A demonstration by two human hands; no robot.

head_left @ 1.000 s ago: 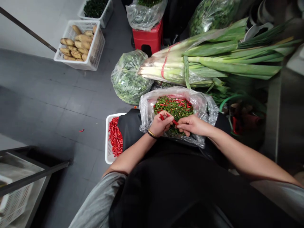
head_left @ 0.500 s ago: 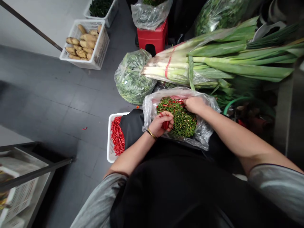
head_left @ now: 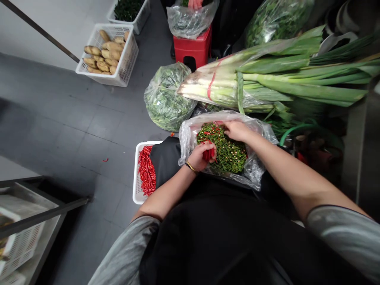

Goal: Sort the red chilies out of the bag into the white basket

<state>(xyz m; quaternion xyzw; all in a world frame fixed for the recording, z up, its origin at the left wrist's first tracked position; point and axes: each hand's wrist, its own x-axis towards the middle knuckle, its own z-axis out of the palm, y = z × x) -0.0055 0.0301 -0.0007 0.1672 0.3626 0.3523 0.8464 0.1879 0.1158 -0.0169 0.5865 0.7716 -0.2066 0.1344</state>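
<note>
My left hand [head_left: 200, 155] is closed around a small bunch of red chilies [head_left: 208, 153] and hangs over the near left side of a clear plastic bag [head_left: 186, 138]. Green chili stems [head_left: 230, 155] mixed with a few red chilies fill the open bag, which lies in front of my lap. At the far side of the bag, my right hand [head_left: 234, 130] reaches in from the right. Its fingers are stretched and somewhat apart, touching the far edge of the pile; no chili shows plainly between them.
A white basket [head_left: 136, 174] of red chilies stands left, partly under dark cloth [head_left: 166, 159]. Beyond the bag lie leeks [head_left: 267, 79] and bagged greens [head_left: 169, 97]. A potato crate [head_left: 130, 59] sits farther off. Another person's hand [head_left: 195, 4] is above a red stool [head_left: 191, 47].
My right hand has shifted slightly left along the far edge of the pile, its fingers stretched farther. My left hand stays closed on chilies. Another person's hand has appeared at the top.
</note>
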